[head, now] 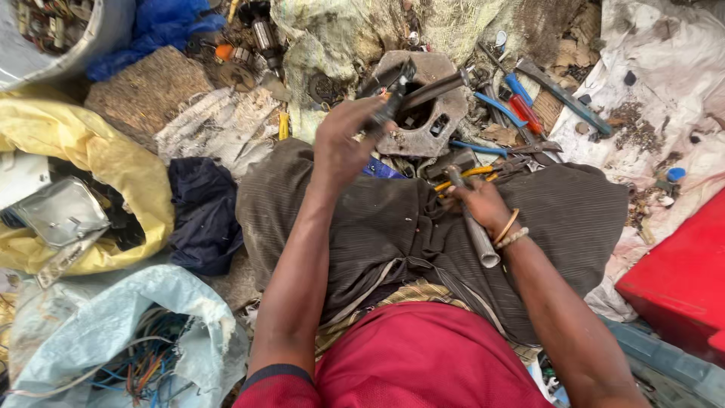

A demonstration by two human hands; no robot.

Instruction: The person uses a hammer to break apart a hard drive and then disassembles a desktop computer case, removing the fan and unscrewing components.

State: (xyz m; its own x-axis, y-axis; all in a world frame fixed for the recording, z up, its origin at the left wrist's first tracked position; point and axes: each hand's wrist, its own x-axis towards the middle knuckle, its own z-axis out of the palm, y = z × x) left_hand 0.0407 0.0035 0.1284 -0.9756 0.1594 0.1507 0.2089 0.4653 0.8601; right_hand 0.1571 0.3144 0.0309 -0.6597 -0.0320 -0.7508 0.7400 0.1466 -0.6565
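Note:
My left hand [343,140] is raised above my lap and grips a dark metal part [393,94] with a long grey rod sticking out toward the right. My right hand [479,202] rests on my right knee and is closed around a grey metal pipe [476,227] that runs down toward my body. Yellow-handled pliers [468,174] lie just beyond that hand. A flat grey metal block with holes [434,121] sits on the ground in front of my knees, right behind the held part.
Blue- and red-handled tools [521,106] lie at the upper right. A yellow sack [91,159] with metal casings is at left, a pale sack of coloured wires [143,355] at lower left, a red box [680,279] at right.

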